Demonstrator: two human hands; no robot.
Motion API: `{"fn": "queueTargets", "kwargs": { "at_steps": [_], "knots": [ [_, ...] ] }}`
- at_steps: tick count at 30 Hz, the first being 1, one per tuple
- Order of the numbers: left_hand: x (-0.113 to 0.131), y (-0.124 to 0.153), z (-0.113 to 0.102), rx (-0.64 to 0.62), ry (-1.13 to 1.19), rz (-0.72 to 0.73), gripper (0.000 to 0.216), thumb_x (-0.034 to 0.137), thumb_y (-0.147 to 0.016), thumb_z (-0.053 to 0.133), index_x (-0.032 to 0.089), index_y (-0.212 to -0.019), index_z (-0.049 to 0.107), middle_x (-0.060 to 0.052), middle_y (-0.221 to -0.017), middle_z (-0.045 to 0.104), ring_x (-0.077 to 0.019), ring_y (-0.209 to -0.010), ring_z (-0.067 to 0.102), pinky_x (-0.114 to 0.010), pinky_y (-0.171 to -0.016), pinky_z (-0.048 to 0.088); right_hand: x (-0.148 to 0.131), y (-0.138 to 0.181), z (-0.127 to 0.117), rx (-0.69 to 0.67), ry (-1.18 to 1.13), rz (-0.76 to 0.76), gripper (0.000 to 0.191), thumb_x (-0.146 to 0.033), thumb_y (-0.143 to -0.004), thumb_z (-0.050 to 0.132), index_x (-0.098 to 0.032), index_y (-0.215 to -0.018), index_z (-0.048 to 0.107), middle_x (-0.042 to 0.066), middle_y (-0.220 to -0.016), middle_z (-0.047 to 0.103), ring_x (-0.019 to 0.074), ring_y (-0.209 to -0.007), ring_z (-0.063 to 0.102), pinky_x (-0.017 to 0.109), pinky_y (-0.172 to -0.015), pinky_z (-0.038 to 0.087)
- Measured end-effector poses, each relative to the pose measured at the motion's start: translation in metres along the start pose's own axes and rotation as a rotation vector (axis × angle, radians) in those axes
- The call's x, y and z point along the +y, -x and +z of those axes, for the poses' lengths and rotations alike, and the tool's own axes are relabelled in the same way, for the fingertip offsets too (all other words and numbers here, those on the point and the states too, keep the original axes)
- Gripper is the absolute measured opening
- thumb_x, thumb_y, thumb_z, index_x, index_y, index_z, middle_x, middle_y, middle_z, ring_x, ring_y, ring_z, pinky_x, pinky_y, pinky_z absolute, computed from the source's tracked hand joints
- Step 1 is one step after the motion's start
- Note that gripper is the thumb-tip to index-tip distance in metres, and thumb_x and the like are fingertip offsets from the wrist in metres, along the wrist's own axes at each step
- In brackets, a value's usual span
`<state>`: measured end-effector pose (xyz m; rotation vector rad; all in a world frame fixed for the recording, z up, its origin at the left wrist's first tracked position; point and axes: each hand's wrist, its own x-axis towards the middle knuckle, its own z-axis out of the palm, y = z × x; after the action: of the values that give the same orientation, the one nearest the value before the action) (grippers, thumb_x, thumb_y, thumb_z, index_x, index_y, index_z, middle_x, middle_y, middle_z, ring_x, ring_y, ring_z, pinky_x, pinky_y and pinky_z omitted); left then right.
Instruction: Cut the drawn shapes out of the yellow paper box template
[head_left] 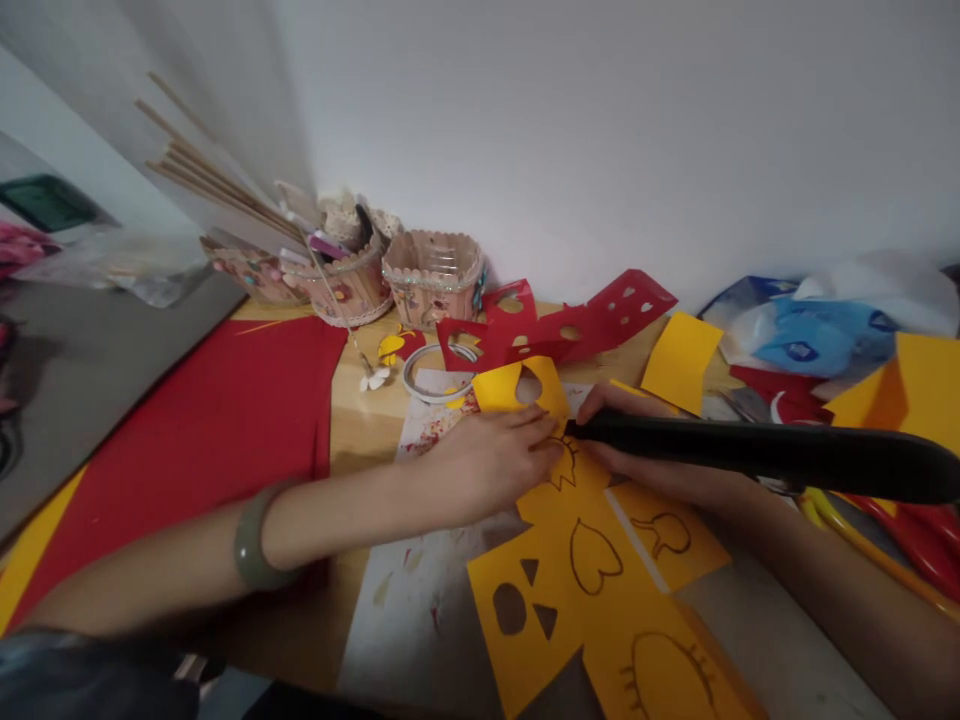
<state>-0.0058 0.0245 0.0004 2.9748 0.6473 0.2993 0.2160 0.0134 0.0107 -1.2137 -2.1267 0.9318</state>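
Note:
My left hand (499, 460), with a green bangle (259, 540) on its wrist, rests fingers out on a sheet of yellow paper (544, 555) and presses it down. A heart, a crown-like shape and an eye with lashes are drawn on the sheet in black. Opposite, my right hand (626, 435) is closed around a long black tool (757, 450), whose narrow end is by the crown-like drawing; I cannot make out whether it is a pen or a knife. A yellow piece with cut-out holes (491, 645) lies near the front. A white mat (397, 600) with paper scraps lies beneath.
Red sheets (217, 400) lie at left. Along the wall stand decorated baskets (435, 280), one holding sticks (214, 185). Red paper with holes (555, 330) and a tape roll (431, 375) lie behind my hands. At right are a blue-and-white packet (806, 335) and red-handled scissors (915, 540).

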Motion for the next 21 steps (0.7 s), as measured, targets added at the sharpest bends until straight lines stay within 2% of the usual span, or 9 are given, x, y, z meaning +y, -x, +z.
{"fn": "queueTargets", "kwargs": {
  "at_steps": [3, 7, 11, 17, 21],
  "knots": [
    [0.001, 0.003, 0.002, 0.011, -0.086, 0.048, 0.024, 0.017, -0.095, 0.047, 0.01, -0.113, 0.062, -0.014, -0.128, 0.059, -0.0258, -0.121, 0.055, -0.037, -0.095, 0.05, 0.003, 0.0, 0.005, 0.053, -0.017, -0.019, 0.011, -0.021, -0.075, 0.059, -0.023, -0.083, 0.052, -0.004, -0.069, 0.055, 0.0123, -0.056, 0.05, 0.024, -0.051, 0.041],
    [0.001, 0.008, 0.002, 0.045, -0.123, 0.074, 0.026, 0.017, -0.093, 0.052, 0.011, -0.116, 0.061, -0.011, -0.13, 0.058, -0.0258, -0.12, 0.055, -0.036, -0.098, 0.05, 0.008, 0.002, 0.012, 0.09, -0.016, -0.045, 0.011, -0.015, -0.073, 0.055, -0.023, -0.078, 0.051, -0.006, -0.058, 0.052, 0.0105, -0.047, 0.046, 0.022, -0.045, 0.038],
    [0.002, 0.009, 0.003, 0.047, -0.133, 0.09, 0.032, 0.018, -0.09, 0.057, 0.009, -0.121, 0.059, -0.012, -0.13, 0.058, -0.0273, -0.122, 0.053, -0.036, -0.099, 0.049, 0.009, 0.003, 0.014, 0.08, 0.036, -0.082, 0.012, -0.011, -0.075, 0.052, -0.023, -0.078, 0.051, -0.006, -0.059, 0.053, 0.0103, -0.05, 0.047, 0.021, -0.047, 0.04],
    [0.003, 0.009, 0.002, 0.02, -0.153, 0.078, 0.033, 0.018, -0.092, 0.053, 0.008, -0.124, 0.056, -0.012, -0.132, 0.057, -0.0273, -0.124, 0.051, -0.037, -0.098, 0.05, 0.01, 0.003, 0.012, 0.058, 0.087, -0.126, 0.013, -0.012, -0.075, 0.049, -0.024, -0.079, 0.045, -0.007, -0.057, 0.048, 0.0093, -0.048, 0.044, 0.019, -0.045, 0.038],
    [0.003, 0.009, 0.002, 0.008, -0.15, 0.085, 0.034, 0.019, -0.092, 0.055, 0.008, -0.124, 0.057, -0.013, -0.133, 0.056, -0.0278, -0.125, 0.05, -0.037, -0.099, 0.049, 0.011, 0.003, 0.012, 0.051, 0.118, -0.143, 0.013, -0.014, -0.075, 0.051, -0.024, -0.081, 0.045, -0.006, -0.06, 0.051, 0.0108, -0.052, 0.047, 0.02, -0.047, 0.04]
  ]
}}
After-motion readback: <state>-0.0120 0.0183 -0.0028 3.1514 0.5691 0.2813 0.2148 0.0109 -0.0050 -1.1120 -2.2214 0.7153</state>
